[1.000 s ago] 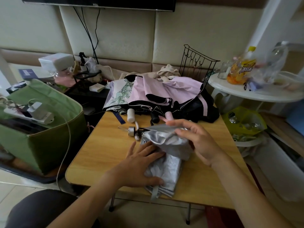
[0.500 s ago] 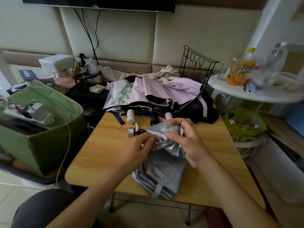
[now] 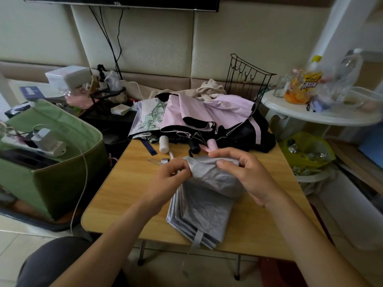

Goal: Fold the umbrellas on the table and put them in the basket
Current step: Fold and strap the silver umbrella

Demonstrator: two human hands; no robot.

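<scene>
1. While you work at the near edge of the bench (image 3: pixel 116 195), the grey umbrella (image 3: pixel 204 212) lies there with its pleats stacked flat and its strap (image 3: pixel 195 241) hanging over that edge.
2. Your left hand (image 3: pixel 169 179) pinches the fabric at the umbrella's far end; your right hand (image 3: pixel 244 172) has thumb and fingers curled round the bunched canopy beside it.
3. Judging by this, you are mid-fold on the first umbrella: next comes gathering the loose cloth tight, rolling it, then wrapping the strap.
4. Its handle end is hidden behind your left hand; only a metal bit shows.
5. Along the far edge the pink and black umbrellas (image 3: pixel 207 117) lie heaped unfolded; how many, I cannot tell.
6. Off the left edge stands the green basket (image 3: pixel 62 179), partly cut off.
</scene>
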